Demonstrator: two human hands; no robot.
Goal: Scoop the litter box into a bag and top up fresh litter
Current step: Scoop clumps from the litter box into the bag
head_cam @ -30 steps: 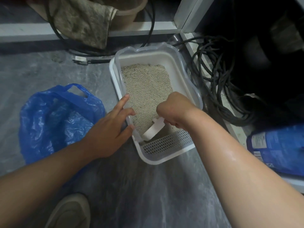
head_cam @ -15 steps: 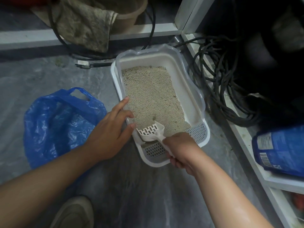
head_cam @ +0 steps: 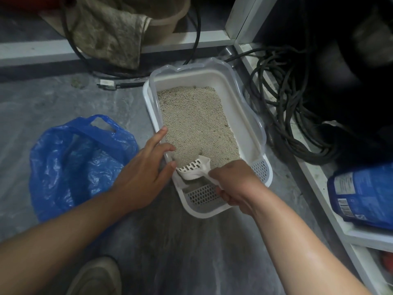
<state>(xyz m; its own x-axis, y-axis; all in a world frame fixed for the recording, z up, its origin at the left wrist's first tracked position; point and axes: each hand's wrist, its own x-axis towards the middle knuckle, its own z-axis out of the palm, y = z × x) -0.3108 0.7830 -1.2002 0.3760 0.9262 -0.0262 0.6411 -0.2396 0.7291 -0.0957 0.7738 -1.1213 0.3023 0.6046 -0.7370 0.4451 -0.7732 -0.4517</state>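
Right hand (head_cam: 236, 184) grips the handle of a white slotted scoop (head_cam: 194, 168), whose head dips into the near end of the beige litter (head_cam: 197, 122), tilted on its side. Left hand (head_cam: 144, 167) rests with fingers spread and nearly straight on the left rim of the white litter box (head_cam: 244, 116), which sits on the grey floor (head_cam: 42, 107). Just left of it, a blue plastic bag (head_cam: 76, 165) lies open. What looks like a blue litter sack (head_cam: 365, 194) lies on a low shelf at the right, near coiled black cables (head_cam: 282, 116).
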